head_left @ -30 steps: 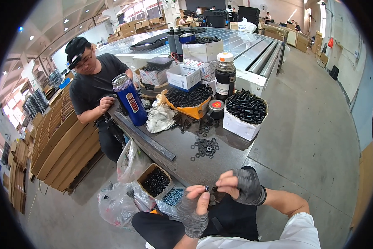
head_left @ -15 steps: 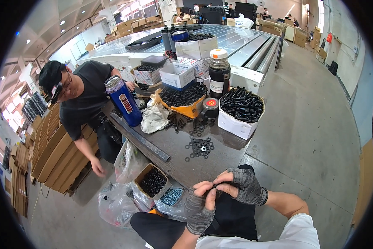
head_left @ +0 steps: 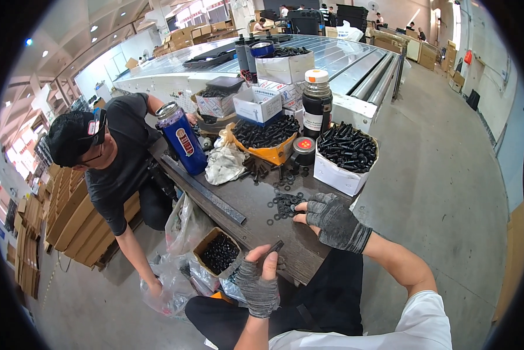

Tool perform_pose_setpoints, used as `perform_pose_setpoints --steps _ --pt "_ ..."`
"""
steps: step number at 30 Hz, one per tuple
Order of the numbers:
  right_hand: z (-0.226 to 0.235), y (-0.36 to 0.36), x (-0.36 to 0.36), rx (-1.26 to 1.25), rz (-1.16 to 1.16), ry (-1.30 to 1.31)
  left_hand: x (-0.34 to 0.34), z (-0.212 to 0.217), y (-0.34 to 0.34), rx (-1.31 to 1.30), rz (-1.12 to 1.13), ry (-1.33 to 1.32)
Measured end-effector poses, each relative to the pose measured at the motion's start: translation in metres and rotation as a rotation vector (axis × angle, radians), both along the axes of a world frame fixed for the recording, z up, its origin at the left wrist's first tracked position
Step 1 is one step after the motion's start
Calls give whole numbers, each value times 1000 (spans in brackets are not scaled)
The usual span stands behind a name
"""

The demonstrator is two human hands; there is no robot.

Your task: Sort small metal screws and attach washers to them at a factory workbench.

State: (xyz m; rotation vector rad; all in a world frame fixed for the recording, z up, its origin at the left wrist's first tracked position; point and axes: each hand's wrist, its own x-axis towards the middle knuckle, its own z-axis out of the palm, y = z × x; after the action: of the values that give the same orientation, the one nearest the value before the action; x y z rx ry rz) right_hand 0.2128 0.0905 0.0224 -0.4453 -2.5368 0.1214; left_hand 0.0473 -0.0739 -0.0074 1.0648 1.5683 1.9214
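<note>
My left hand [head_left: 259, 287], in a grey fingerless glove, is held just off the table's near edge. A black bolt [head_left: 277, 246] sticks up between its thumb and fingers. My right hand [head_left: 335, 223], gloved the same way, reaches over the tabletop to a small pile of black washers [head_left: 284, 205]. Its fingertips touch the pile's right side, with a gap between thumb and forefinger. Behind the pile, a white box of black bolts [head_left: 343, 175] stands at the table's right, and an orange-edged container of black bolts [head_left: 266, 133] sits further left.
A blue drink can-shaped bottle [head_left: 183, 140], a white rag [head_left: 224, 160], a dark flask [head_left: 317, 108] and a metal bar [head_left: 209, 198] are on the table. Below the left edge stands a carton of small black parts [head_left: 218, 253]. A co-worker [head_left: 122, 157] bends toward plastic bags [head_left: 166, 291].
My hands have parted: the right moved forward to the washers, while the left stays low with the bolt. The co-worker has leaned down and reached into the plastic bags.
</note>
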Motion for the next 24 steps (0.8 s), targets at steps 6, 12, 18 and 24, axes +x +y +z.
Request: perform_pose_setpoints --steps 6,12,18,24 --pt "-6 -30 3 -65 16 15 -4 11 -2 -17 -8 13" --pt "14 -46 8 -54 -56 61 -7 5 0 -62 -28 -24" --pt "15 -31 6 -155 -64 111 -6 4 -1 -76 10 -22" --pt "12 -18 -5 -349 -94 -14 -3 5 0 -62 -10 -47"
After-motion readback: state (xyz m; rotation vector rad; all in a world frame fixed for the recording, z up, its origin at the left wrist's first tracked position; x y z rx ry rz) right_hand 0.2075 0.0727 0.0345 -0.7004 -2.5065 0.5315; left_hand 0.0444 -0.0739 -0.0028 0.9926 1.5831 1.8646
